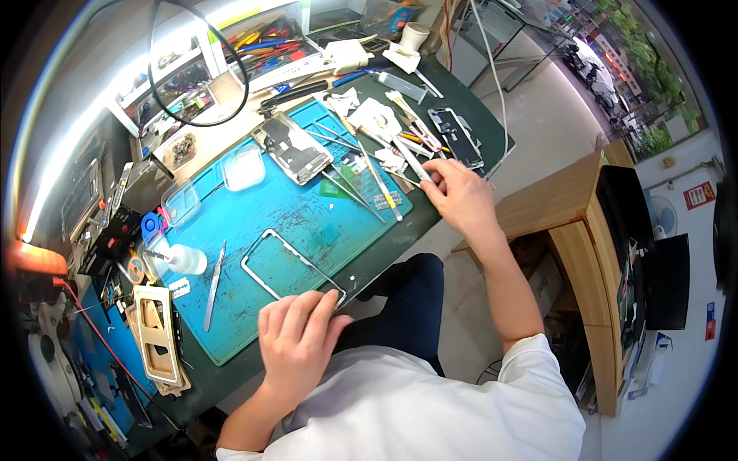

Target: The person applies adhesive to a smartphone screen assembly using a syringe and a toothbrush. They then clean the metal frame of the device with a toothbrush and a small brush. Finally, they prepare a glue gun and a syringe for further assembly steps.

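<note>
My left hand (296,334) pinches the near corner of a thin phone frame (294,252), an empty rectangular rim with a pale edge. The frame lies tilted over the front edge of the blue work mat (223,269). My right hand (460,196) is closed around the near end of a white pen-like tool (413,159) at the mat's right side. Its far end points toward a crumpled white tissue (375,117). Left of that tool, tweezers and a yellow-and-white craft knife (382,184) lie on the mat. A phone with a silver back plate (292,146) rests near the mat's far edge.
A clear plastic box (244,169), a white bottle (187,260) and tweezers (214,288) occupy the mat's left part. Beige phone molds (157,334) are stacked at the bench's left. A black phone part (455,138) lies far right. A black cable loop (247,81) hangs overhead.
</note>
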Motion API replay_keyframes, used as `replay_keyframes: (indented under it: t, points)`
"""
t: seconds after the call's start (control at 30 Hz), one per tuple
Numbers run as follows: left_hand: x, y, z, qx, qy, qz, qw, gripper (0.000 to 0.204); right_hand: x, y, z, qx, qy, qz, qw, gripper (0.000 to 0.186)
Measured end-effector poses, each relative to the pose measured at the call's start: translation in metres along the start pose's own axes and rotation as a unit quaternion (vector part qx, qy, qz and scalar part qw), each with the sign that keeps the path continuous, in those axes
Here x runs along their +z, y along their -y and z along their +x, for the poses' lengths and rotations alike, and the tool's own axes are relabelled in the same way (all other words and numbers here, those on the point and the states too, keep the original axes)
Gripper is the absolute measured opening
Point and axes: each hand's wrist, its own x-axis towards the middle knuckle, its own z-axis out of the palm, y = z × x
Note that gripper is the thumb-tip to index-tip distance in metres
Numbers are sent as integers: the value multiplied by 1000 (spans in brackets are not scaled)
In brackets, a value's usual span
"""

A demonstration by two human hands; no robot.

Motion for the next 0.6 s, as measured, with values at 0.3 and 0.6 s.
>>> replay_keyframes:
  t: [0.3,0.6]
  points:
    - [-23,40,-3,-77,-23,77,994,39,7,0,8,-67,-71,87,991,12]
    - [-28,50,3,-105,57,92,989,45,5,-16,98,-129,51,-178,974,15]
